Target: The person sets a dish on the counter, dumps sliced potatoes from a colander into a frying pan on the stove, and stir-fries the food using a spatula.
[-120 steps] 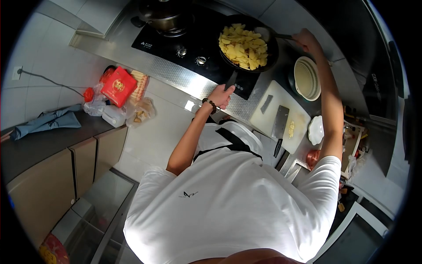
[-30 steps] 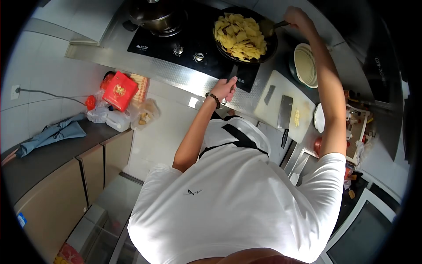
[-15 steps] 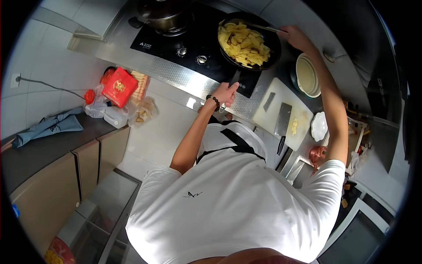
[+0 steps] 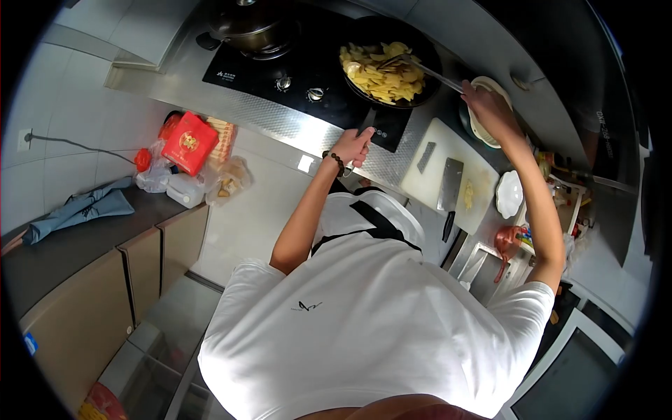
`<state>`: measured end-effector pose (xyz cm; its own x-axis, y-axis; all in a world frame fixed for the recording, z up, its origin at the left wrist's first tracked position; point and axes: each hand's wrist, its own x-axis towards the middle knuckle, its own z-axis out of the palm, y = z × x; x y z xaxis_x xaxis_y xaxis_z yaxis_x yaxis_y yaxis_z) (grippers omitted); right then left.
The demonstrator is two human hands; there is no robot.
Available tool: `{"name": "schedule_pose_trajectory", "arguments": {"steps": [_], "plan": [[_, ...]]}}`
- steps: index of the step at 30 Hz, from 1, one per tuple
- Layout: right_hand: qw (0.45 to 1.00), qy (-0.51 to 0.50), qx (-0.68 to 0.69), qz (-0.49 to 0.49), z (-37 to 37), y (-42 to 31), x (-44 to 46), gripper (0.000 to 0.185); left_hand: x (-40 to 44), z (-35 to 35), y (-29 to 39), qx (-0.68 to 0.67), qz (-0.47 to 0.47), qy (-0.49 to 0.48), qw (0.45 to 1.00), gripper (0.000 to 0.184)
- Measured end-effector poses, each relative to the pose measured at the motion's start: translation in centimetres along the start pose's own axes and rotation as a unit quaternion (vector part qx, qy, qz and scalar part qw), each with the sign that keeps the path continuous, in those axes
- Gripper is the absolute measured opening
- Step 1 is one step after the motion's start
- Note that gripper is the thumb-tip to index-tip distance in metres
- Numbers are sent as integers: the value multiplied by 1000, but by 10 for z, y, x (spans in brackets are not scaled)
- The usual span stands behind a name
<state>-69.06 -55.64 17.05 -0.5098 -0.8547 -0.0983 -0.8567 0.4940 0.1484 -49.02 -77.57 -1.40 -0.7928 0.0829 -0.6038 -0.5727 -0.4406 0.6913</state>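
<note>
My left hand (image 4: 352,148) is closed around the handle of a dark frying pan (image 4: 423,52) on the stove. Yellow slices that look like potato (image 4: 388,82) fill the left part of the pan, with a bare dark area at the right. In my right hand (image 4: 488,110) is the long handle of a spatula (image 4: 435,74). Its head reaches in among the slices and is partly covered by them. Just behind my right hand, a cream strainer basket (image 4: 483,133) is partly hidden by the hand and forearm.
A lidded pot (image 4: 255,31) stands on the stove's left burner. On the counter to the right, a white cutting board (image 4: 437,140) carries a cleaver (image 4: 451,183) and chopped pale bits (image 4: 469,194). A white scalloped dish (image 4: 509,194) is beside it. Left, a red box (image 4: 190,141) sits among bags.
My right hand has come down and toward me, and the spatula's head has swung from the pan's far edge into the slices. Some slices have shifted. My left hand keeps its hold.
</note>
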Motion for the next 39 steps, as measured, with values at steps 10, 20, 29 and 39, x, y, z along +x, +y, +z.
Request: {"name": "schedule_pose_trajectory", "arguments": {"steps": [10, 20, 29, 39], "plan": [[999, 24, 5, -27, -60, 3, -27, 20, -2, 1, 6, -17, -25, -5, 1000, 33], [999, 41, -19, -15, 23, -14, -19, 26, 1, 3, 3, -13, -15, -18, 1000, 31], [986, 122, 92, 66, 9, -23, -26, 16, 0, 2, 3, 2, -4, -5, 1000, 34], [986, 103, 75, 106, 63, -27, 6, 18, -1, 4, 2, -5, -6, 17, 1000, 34]]}}
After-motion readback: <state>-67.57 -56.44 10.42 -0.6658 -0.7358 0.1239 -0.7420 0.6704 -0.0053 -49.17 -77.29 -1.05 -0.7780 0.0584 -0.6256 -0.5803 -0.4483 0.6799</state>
